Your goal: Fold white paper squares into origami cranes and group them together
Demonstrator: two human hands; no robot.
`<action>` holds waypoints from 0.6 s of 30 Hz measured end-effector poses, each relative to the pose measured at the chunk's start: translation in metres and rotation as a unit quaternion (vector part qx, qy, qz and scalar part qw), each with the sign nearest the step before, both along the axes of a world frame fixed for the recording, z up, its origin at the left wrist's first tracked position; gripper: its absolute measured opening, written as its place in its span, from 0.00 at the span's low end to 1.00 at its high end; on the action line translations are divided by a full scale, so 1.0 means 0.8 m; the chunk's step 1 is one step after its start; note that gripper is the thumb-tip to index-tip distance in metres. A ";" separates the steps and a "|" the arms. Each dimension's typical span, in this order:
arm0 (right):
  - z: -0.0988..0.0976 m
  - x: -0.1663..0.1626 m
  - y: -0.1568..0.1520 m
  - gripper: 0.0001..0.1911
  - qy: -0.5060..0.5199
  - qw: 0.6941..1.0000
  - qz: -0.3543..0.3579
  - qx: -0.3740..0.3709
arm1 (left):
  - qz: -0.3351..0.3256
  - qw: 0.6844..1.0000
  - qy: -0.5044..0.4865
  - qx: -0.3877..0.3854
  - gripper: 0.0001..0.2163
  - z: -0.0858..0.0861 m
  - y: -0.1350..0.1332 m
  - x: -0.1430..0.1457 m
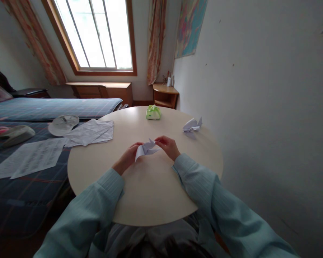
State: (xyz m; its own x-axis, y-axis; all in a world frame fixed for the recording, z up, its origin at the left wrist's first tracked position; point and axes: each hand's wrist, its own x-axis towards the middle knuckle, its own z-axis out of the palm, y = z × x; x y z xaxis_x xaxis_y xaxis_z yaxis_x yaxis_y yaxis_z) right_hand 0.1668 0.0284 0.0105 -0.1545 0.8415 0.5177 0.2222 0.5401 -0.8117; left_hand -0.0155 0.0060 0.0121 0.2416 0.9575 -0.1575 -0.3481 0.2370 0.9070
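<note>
Over the middle of the round table point(148, 193), both my hands hold a folded white paper crane point(144, 149). My left hand point(129, 156) grips its left side, with the fingers partly hidden behind the paper. My right hand point(168, 145) pinches a pointed tip of the fold between thumb and fingers. Farther back on the right lies another folded paper piece point(191, 125), winged in shape like a crane. Neither hand touches it.
A green and white tissue pack point(153, 113) stands near the table's far edge. White paper sheets point(93, 132) overlap the left edge. Printed pages point(39, 157), a white hat point(64, 124) and a cap-like item point(18, 135) lie on the bed point(29, 215). A wall point(271, 136) closes the right side.
</note>
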 end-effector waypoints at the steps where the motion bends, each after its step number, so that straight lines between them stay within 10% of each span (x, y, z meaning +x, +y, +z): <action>1: -0.002 -0.001 0.002 0.09 0.019 0.999 0.009 -0.036 | -0.001 1.000 0.001 -0.001 0.07 -0.001 0.000 0.000; 18: -0.002 0.000 0.004 0.11 0.169 0.946 0.095 -0.261 | -0.017 0.999 0.028 0.017 0.09 0.006 -0.009 0.002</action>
